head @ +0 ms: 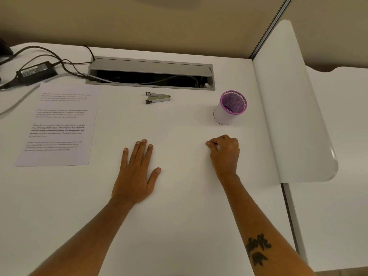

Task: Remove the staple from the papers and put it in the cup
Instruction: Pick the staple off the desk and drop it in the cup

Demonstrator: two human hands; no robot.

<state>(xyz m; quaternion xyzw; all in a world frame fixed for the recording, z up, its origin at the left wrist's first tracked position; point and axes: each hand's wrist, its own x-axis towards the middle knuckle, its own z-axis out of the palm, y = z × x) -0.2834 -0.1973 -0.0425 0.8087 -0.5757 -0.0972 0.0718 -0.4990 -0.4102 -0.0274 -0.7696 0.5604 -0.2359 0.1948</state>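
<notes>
Both forearms reach up from the bottom edge of the frame across the white desk (179,226), the one at lower right bearing a dark tattoo. Left hand (137,172), just left of centre, lies flat and released, palm down, fingers together and thumb splayed toward the right; it grips nothing. Right hand (225,152), right of centre, is curled into a loose clench with thumb and fingertips pinched together at its left side. Whether something tiny sits in that pinch is too small to tell. A faint pale rectangle under and around this hand may be a blank sheet on the desk, but its edges barely show.

Printed papers (59,124) lie flat at the left of the frame, well apart from both hands, and no staple can be made out on them at this size. Up at centre rests a metal staple remover (158,97), untouched, jaws pointing left. Toward the upper right stands the purple mesh cup (231,109), upright and open-mouthed, near the right hand, probably so a freed staple has a short trip. Above these, a grey cable tray (151,73) is open, and a black power adapter (35,73) with its cords sits at upper left
</notes>
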